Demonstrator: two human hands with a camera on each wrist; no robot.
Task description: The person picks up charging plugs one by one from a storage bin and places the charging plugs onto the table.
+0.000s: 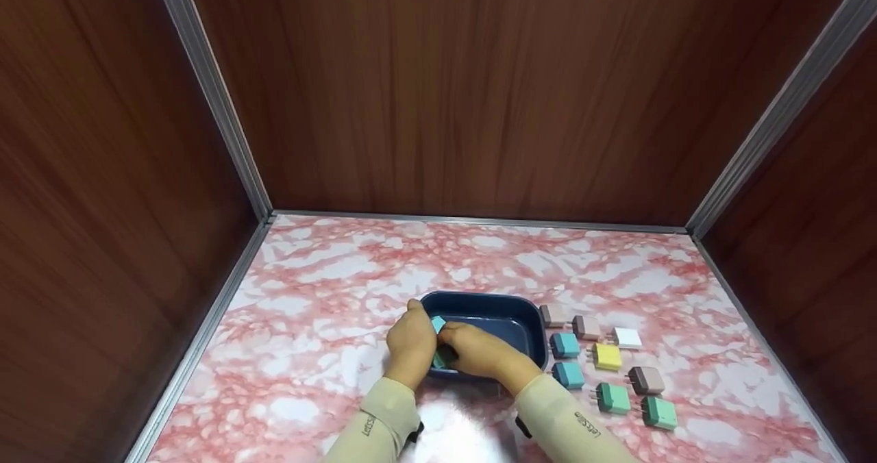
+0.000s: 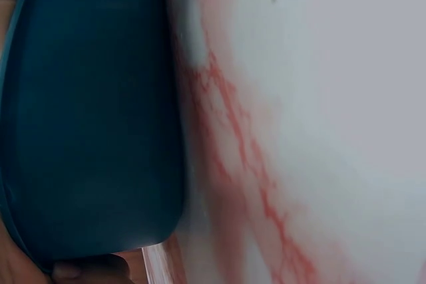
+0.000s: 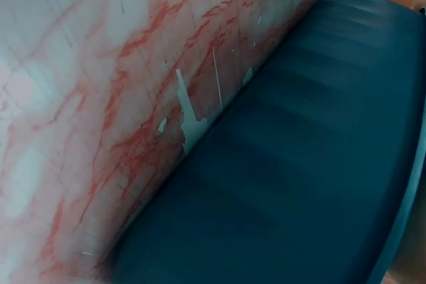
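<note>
A dark blue rectangular tub (image 1: 507, 305) stands on the table in the head view. My left hand (image 1: 411, 343) grips its left end; in the left wrist view fingers (image 2: 93, 268) show outside the tub's wall. My right hand (image 1: 476, 348) reaches over the near rim into the left part of the tub, its fingers bent down. Beside those fingers are a light blue charger plug (image 1: 437, 323) and a green charger plug (image 1: 442, 358), both partly covered by the hands. The right fingertips are hidden, so whether they pinch a plug cannot be seen.
Right of the tub several charger plugs lie in loose rows: blue (image 1: 565, 345), yellow (image 1: 608, 356), white (image 1: 626, 338), pinkish-grey (image 1: 647, 380) and green (image 1: 660, 413). Brown wood panels (image 1: 452, 93) wall the red-and-white marbled table (image 1: 329, 271) on three sides.
</note>
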